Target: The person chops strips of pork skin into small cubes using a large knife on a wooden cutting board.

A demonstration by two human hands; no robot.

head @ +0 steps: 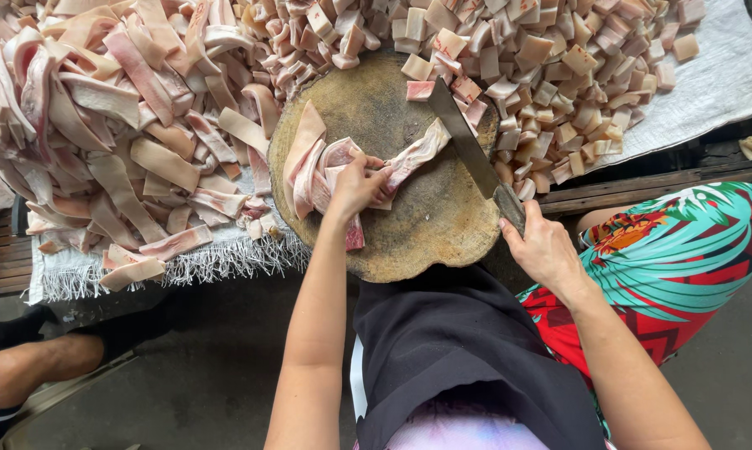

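A round wooden chopping block [409, 225] stands in front of me. My left hand [355, 185] presses down on a bunch of long pale pink meat strips [313, 162] lying across the block. One strip [418, 154] reaches right towards the blade. My right hand [543, 248] grips the handle of a cleaver [463, 142], whose dark blade lies slanted over the block's right side, its tip near a small cut piece [420, 89].
A heap of uncut strips [109, 125] fills the left of the white woven sheet [718, 83]. Several cut square chunks [559, 67] lie piled at the top right. Another person's leg [26, 367] is at the lower left. Wooden slats [643, 187] run under the sheet.
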